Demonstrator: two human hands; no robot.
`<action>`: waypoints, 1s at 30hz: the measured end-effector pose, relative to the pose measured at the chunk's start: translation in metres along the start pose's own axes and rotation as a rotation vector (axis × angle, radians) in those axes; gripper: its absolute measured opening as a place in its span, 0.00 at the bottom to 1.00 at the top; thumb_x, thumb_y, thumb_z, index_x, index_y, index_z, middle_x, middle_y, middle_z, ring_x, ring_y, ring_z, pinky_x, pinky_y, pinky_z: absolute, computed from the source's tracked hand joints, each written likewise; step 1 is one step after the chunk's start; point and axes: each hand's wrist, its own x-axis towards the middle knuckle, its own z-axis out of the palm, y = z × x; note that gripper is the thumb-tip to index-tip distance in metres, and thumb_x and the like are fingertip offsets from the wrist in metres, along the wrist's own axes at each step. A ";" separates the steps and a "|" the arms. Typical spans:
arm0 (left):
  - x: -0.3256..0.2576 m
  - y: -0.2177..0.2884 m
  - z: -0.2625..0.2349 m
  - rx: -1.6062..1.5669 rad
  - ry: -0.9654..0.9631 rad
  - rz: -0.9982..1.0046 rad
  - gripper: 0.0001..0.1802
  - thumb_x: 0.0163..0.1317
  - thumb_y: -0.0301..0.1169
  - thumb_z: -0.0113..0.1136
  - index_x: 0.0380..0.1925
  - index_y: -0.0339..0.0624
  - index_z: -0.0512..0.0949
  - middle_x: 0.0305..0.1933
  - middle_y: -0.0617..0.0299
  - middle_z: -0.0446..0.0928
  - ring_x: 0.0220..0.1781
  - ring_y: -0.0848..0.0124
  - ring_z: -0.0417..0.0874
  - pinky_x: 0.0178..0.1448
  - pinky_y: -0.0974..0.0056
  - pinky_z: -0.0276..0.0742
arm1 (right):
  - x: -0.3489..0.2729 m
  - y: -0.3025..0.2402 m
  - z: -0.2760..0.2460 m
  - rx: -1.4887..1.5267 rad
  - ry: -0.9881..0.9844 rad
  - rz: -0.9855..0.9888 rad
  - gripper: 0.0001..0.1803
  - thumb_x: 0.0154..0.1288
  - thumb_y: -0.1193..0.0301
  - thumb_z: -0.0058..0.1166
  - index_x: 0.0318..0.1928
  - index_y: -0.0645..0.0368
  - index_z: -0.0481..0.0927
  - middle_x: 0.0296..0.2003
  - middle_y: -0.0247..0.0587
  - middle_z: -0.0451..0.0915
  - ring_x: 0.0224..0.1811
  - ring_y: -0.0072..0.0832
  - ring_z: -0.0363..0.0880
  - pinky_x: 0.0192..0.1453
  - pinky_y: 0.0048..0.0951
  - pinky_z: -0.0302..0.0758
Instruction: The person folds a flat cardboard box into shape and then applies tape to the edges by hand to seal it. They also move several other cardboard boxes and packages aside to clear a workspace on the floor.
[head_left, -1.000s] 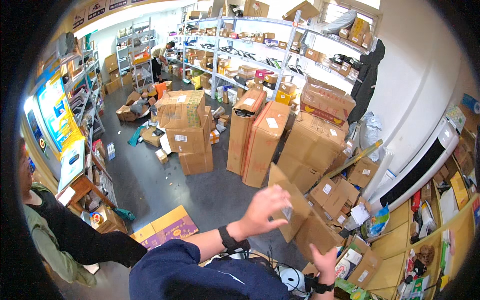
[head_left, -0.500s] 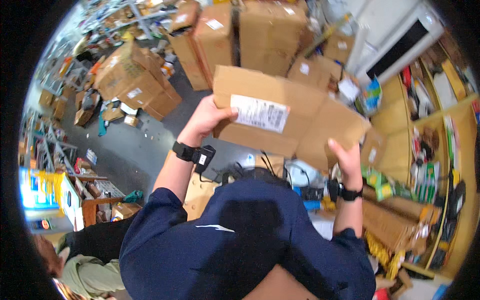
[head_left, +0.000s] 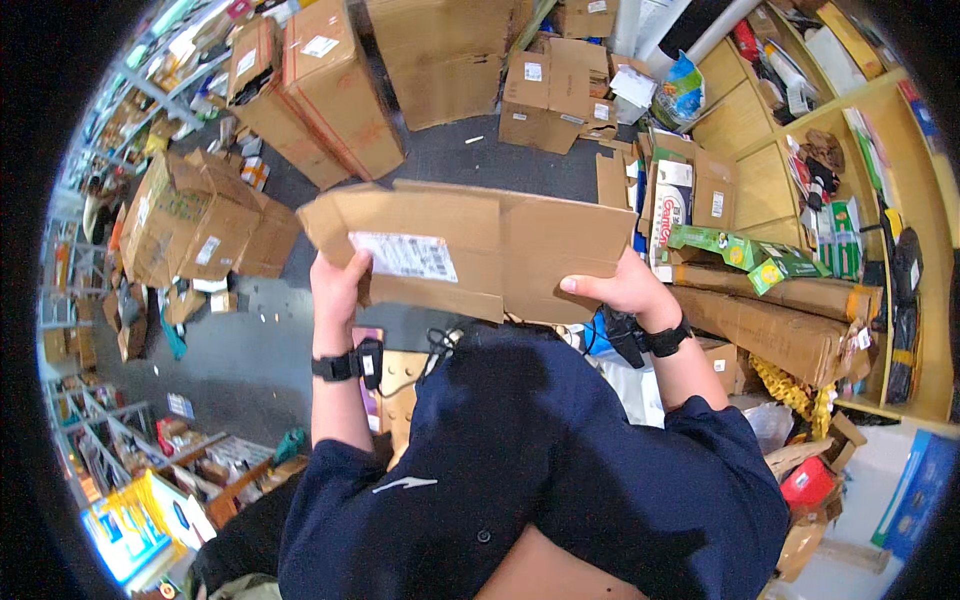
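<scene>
A flattened brown cardboard box (head_left: 520, 240) with a white shipping label (head_left: 404, 256) is held up in front of me with both hands. My left hand (head_left: 338, 292) grips its lower left edge next to the label. My right hand (head_left: 622, 288) grips its lower right edge, thumb on the front face. Each wrist wears a black band. My dark blue shirt (head_left: 520, 470) fills the lower middle of the view.
Tall cardboard boxes (head_left: 320, 90) stand on the grey floor ahead, with a stack of boxes (head_left: 190, 220) to the left. Wooden shelves (head_left: 850, 200) full of goods run along the right, with green boxes (head_left: 750, 255) and long cartons below. Metal racks (head_left: 100, 430) line the left.
The view has tipped further down. The flat box has been turned level in front of me and both hands have shifted to its lower edge.
</scene>
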 end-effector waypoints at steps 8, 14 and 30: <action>0.025 0.017 -0.028 0.198 0.114 0.005 0.20 0.59 0.25 0.62 0.51 0.34 0.73 0.45 0.62 0.78 0.44 0.72 0.78 0.51 0.65 0.74 | 0.033 0.004 0.043 0.041 0.041 -0.029 0.31 0.56 0.64 0.66 0.57 0.65 0.73 0.51 0.44 0.79 0.54 0.28 0.76 0.58 0.33 0.73; 0.070 0.020 0.006 0.045 0.029 -0.014 0.19 0.58 0.23 0.63 0.50 0.33 0.73 0.47 0.61 0.78 0.47 0.72 0.77 0.55 0.65 0.72 | 0.056 0.000 0.019 -0.021 0.226 0.061 0.27 0.55 0.65 0.66 0.53 0.65 0.76 0.45 0.42 0.83 0.47 0.27 0.80 0.54 0.31 0.75; 0.298 0.026 0.191 -0.193 -0.190 -0.039 0.40 0.50 0.39 0.75 0.58 0.31 0.66 0.55 0.56 0.76 0.56 0.64 0.77 0.61 0.60 0.72 | 0.282 0.097 -0.271 0.130 0.191 -0.125 0.32 0.52 0.63 0.70 0.54 0.67 0.75 0.48 0.42 0.81 0.49 0.24 0.76 0.55 0.29 0.71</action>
